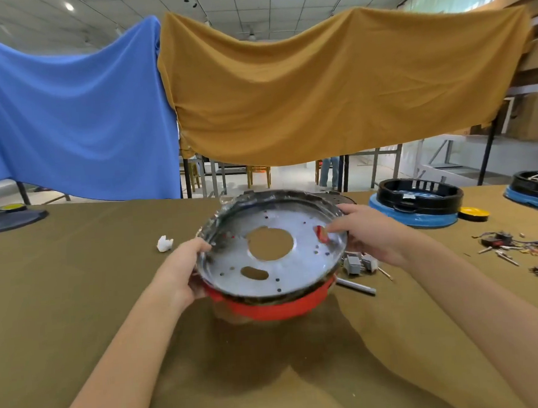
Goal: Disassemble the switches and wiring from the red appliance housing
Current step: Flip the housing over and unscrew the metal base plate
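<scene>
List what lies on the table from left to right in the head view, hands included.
Dark flat lid → white crumpled scrap → left hand → red appliance housing → right hand → black-and-blue housing → pile of removed switches and wiring.

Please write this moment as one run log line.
left hand: grips housing rim | right hand: grips opposite rim | red housing: lifted, tilted
</scene>
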### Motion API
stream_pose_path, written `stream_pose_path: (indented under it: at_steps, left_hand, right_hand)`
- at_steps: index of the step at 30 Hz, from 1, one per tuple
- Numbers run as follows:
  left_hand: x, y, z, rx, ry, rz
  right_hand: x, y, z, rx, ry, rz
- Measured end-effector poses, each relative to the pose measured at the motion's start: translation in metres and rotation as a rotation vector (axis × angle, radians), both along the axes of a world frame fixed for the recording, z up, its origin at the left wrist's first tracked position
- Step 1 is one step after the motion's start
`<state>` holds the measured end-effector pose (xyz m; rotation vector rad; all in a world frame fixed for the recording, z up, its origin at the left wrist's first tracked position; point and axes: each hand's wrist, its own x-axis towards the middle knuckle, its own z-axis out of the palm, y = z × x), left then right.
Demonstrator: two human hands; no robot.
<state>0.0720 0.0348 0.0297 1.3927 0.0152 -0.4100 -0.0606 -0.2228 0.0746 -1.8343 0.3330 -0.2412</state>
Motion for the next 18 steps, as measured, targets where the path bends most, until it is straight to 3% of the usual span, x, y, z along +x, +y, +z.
stream_pose_path:
  at_steps: [2,5,8,9,13,18]
  left_hand:
    - [0.002,0.002,-0.001,0.044,0.089,-0.098]
    - [0.009,0.006,-0.002,0.09,0.069,-0.092]
    - [0.015,0.015,-0.003,0.067,0.028,-0.008]
    - [0.017,0.018,-0.003,0.046,0.025,0.015]
    - [0.024,0.024,-0.004,0.012,0.007,0.104]
    - [0.026,0.025,-0.007,0.019,-0.034,0.163]
  right_hand:
    - [-0.001,-0.004,-0.006,-0.012,0.082,-0.051]
    - [-0.005,-0.002,-0.02,0.013,0.173,-0.042]
    - [-0.007,-0.008,-0.034,0.111,0.074,-0.101]
    - [-0.008,-0.011,-0.039,0.032,0.038,-0.149]
    - [-0.02,-0.02,-0.062,-0.853,0.134,-0.062]
    - [-0.013,-0.015,-0.077,-1.233,0.21,-0.081]
